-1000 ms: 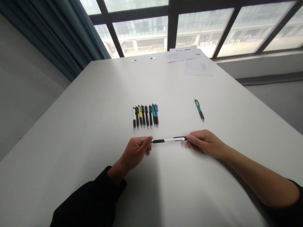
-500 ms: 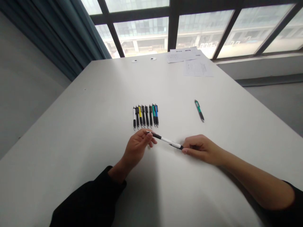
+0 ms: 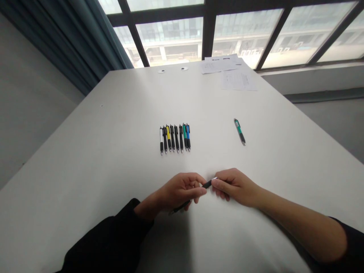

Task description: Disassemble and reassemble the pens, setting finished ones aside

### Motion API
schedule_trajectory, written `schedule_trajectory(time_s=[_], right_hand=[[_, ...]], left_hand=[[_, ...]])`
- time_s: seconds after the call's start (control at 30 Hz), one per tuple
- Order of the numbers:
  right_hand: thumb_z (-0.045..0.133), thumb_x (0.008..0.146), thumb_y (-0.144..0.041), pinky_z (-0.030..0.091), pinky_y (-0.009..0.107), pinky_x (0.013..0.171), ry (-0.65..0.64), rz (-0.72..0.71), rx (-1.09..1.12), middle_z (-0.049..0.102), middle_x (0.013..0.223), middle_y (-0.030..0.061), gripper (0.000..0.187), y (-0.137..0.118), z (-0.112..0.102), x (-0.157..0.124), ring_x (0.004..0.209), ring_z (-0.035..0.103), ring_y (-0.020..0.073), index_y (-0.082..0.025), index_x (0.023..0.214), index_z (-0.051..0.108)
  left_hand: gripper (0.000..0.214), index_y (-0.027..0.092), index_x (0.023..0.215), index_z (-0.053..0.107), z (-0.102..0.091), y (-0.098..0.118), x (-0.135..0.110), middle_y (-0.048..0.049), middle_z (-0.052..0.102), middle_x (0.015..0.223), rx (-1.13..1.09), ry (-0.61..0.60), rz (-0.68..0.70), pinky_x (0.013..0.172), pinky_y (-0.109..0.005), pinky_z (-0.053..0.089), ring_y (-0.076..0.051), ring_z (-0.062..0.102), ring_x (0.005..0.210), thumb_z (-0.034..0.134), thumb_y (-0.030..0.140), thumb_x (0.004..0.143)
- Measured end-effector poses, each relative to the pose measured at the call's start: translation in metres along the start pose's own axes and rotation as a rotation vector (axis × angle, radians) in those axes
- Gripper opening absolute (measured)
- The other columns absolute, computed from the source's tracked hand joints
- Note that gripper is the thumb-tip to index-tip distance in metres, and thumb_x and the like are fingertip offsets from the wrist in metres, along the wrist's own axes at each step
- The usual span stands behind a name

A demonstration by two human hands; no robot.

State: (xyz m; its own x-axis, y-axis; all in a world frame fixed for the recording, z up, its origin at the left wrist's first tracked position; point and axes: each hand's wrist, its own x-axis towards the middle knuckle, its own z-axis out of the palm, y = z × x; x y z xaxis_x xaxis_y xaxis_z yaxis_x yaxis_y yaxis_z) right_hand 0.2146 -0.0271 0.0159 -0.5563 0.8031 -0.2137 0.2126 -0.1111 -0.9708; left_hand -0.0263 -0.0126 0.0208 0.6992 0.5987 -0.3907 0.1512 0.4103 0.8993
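Observation:
A pen (image 3: 208,184) slants between my two hands, low over the white table. My left hand (image 3: 184,189) is closed round its middle, and the dark rear end sticks out below the fingers. With thumb and fingers, my right hand (image 3: 231,185) pinches the silver tip beside the black grip; most of the barrel is hidden. Beyond the hands lies a neat row of several pens side by side, among them a white pen (image 3: 161,140), a yellow pen (image 3: 168,137), black pens (image 3: 176,138), and a blue pen (image 3: 188,137) at the right end beside a green pen (image 3: 185,136).
Off to the right, a single green pen (image 3: 239,131) lies apart on the white table (image 3: 113,151). Printed papers (image 3: 239,80) rest at the far edge, near two round white fittings (image 3: 161,71). Windows and a blue curtain (image 3: 93,41) stand behind.
The pen has come nearer to me and swung round, its tip now toward my right hand. My left hand has moved right and closed over the barrel; my right hand now grips the tip end.

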Motion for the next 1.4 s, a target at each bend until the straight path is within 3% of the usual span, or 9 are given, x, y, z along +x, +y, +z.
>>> schedule_trajectory(time_s=[0.17,0.33,0.5,0.67,0.8,0.93,1.1,1.27,1.4], right_hand=[[0.053,0.098,-0.062,0.038,0.022,0.047,0.015,0.029,0.017,0.057,0.058,-0.0011,0.053,-0.003,0.0,-0.001,0.047,0.046,0.0088,-0.017,0.071,0.06],[0.057,0.098,-0.056,0.034,0.023,0.048,0.012,-0.016,-0.075,0.054,0.057,-0.0023,0.048,-0.002,-0.002,-0.001,0.048,0.043,0.0083,-0.017,0.07,0.061],[0.07,0.092,-0.052,0.039,0.024,0.054,0.02,-0.055,0.05,0.057,0.063,-0.0025,0.036,0.003,-0.001,-0.003,0.056,0.049,0.0107,-0.017,0.085,0.064],[0.078,0.084,-0.052,0.044,0.025,0.057,0.033,-0.023,0.139,0.06,0.068,-0.0027,0.041,0.003,0.0,-0.002,0.059,0.054,0.0117,-0.018,0.101,0.062],[0.067,0.093,-0.055,0.047,0.025,0.055,0.041,0.058,0.099,0.062,0.065,-0.0009,0.039,0.001,0.0,0.001,0.054,0.057,0.0113,-0.017,0.085,0.062],[0.072,0.09,-0.051,0.05,0.025,0.053,0.051,0.068,0.192,0.062,0.066,-0.0032,0.035,0.001,0.001,0.001,0.054,0.058,0.0106,-0.018,0.092,0.06],[0.08,0.083,-0.049,0.049,0.023,0.051,0.042,0.062,0.252,0.058,0.065,-0.0059,0.039,0.0,0.0,0.0,0.052,0.055,0.0093,-0.019,0.097,0.06],[0.073,0.089,-0.05,0.048,0.023,0.05,0.048,0.082,0.185,0.063,0.064,-0.002,0.036,0.0,0.0,0.001,0.053,0.057,0.0097,-0.016,0.086,0.062],[0.078,0.086,-0.046,0.048,0.023,0.052,0.03,0.043,0.272,0.063,0.065,-0.0036,0.034,0.003,-0.001,0.001,0.053,0.057,0.0091,-0.017,0.094,0.062]], left_hand=[[0.031,0.014,0.089,0.068,0.002,0.001,0.0,0.0047,0.059,0.057,0.106,-0.023,0.024,0.036,-0.016,0.037,-0.007,0.051,0.038,0.079,0.042,0.081],[0.029,0.014,0.085,0.068,0.002,0.005,-0.004,0.003,0.06,0.058,0.201,-0.039,0.019,0.038,-0.016,0.035,-0.006,0.048,0.039,0.07,0.043,0.089],[0.04,0.014,0.075,0.066,-0.002,0.006,-0.006,0.0004,0.06,0.059,0.23,-0.094,-0.025,0.04,-0.016,0.038,-0.007,0.052,0.041,0.062,0.049,0.095],[0.043,0.014,0.074,0.068,-0.004,0.003,-0.006,-0.0001,0.06,0.057,0.217,-0.089,-0.033,0.039,-0.017,0.037,-0.008,0.053,0.04,0.062,0.051,0.095],[0.035,0.014,0.106,0.073,-0.004,0.0,-0.004,-0.0021,0.07,0.065,0.208,-0.081,-0.013,0.038,-0.017,0.04,-0.009,0.054,0.039,0.063,0.045,0.095],[0.048,0.017,0.138,0.062,-0.004,-0.003,-0.002,-0.0028,0.074,0.072,0.18,-0.072,0.032,0.039,-0.018,0.043,-0.009,0.056,0.039,0.065,0.04,0.095],[0.051,0.02,0.141,0.059,-0.004,-0.004,-0.003,0.0005,0.071,0.069,0.099,-0.08,0.03,0.037,-0.017,0.044,-0.008,0.055,0.038,0.068,0.037,0.093],[0.047,0.02,0.137,0.06,-0.005,-0.005,-0.003,0.0011,0.07,0.07,0.114,-0.107,0.048,0.038,-0.014,0.043,-0.007,0.055,0.039,0.069,0.035,0.094],[0.046,0.021,0.135,0.055,-0.006,-0.006,-0.003,0.003,0.069,0.07,0.078,-0.1,0.018,0.037,-0.014,0.042,-0.007,0.055,0.039,0.07,0.036,0.094]])
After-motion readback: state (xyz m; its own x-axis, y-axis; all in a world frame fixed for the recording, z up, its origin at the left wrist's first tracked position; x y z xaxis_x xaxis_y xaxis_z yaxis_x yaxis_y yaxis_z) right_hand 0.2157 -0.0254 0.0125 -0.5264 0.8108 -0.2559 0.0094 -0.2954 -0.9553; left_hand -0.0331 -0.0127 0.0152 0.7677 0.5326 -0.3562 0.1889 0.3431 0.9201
